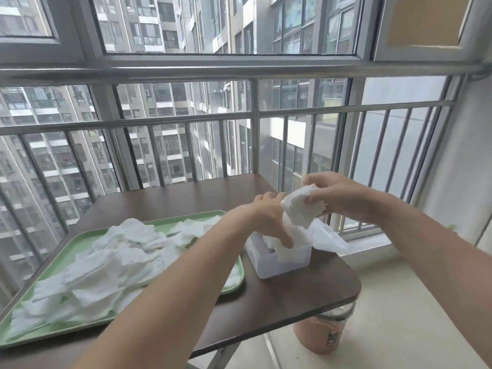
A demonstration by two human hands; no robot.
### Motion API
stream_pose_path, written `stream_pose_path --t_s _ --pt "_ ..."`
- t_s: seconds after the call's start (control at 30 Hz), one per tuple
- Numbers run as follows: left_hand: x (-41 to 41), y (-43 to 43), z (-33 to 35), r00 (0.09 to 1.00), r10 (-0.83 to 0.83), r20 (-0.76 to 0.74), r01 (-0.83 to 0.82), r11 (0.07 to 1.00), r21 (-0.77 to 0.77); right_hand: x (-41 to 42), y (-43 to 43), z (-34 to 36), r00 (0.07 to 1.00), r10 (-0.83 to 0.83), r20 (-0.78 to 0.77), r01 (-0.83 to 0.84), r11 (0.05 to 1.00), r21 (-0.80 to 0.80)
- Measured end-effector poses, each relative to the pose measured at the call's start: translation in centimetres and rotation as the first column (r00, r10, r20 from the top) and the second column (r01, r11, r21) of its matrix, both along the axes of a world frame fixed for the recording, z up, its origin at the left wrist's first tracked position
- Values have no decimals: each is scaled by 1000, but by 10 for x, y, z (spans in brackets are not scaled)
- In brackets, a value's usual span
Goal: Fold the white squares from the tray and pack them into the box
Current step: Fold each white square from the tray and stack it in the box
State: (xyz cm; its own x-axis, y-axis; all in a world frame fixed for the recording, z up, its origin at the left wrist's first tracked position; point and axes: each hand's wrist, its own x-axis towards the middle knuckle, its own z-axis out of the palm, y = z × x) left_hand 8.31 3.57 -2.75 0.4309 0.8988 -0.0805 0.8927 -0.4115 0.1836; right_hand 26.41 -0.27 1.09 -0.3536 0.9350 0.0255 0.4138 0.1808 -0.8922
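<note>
Squares piled on tray: soft, light, floppy; take by edges. Over box, right hand pinches folded square; left hand dips into box, grip unclear.

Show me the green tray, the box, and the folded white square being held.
green tray [77, 246]: head view, bare far-left corner.
box [282, 265]: head view, front wall.
folded white square [300, 209]: head view, its middle.
</note>
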Motion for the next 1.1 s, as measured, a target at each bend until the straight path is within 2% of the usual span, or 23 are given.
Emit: stream_pose_path --t_s 0.2,0.4,0.5,0.6,0.7,0.8,1.0,1.1 --pt "3 23 -10 991 55 -123 -62 997 -50 5 5 -14 995 65 -71 -70 996 -62" --pt "-1 30 -11 997 71 -29 -73 994 -85 8 8 -27 994 95 -45 -97 994 -45" --pt "-3 33 -14 997 71 -7 -71 997 -30 6 7 -27 992 116 56 -117 993 27" --pt "-4 39 -20 998 68 -1 -67 995 75 -3 5 -23 964 114 239 -143 984 108" --pt "-5 37 -19 999 51 12 -52 995 85 -14 4 -18 876 78 475 -185 966 182" --pt "-6 36 -19 998 66 -10 -65 993 101 -24 4 -18 780 55 623 -222 956 194" --pt "-11 34 -18 997 63 -42 -59 994 92 -44 3 -32 629 -107 770 -289 887 360" --pt "-12 31 -20 999 41 -21 -40 998 56 -45 3 -36 645 -132 753 -256 891 375"
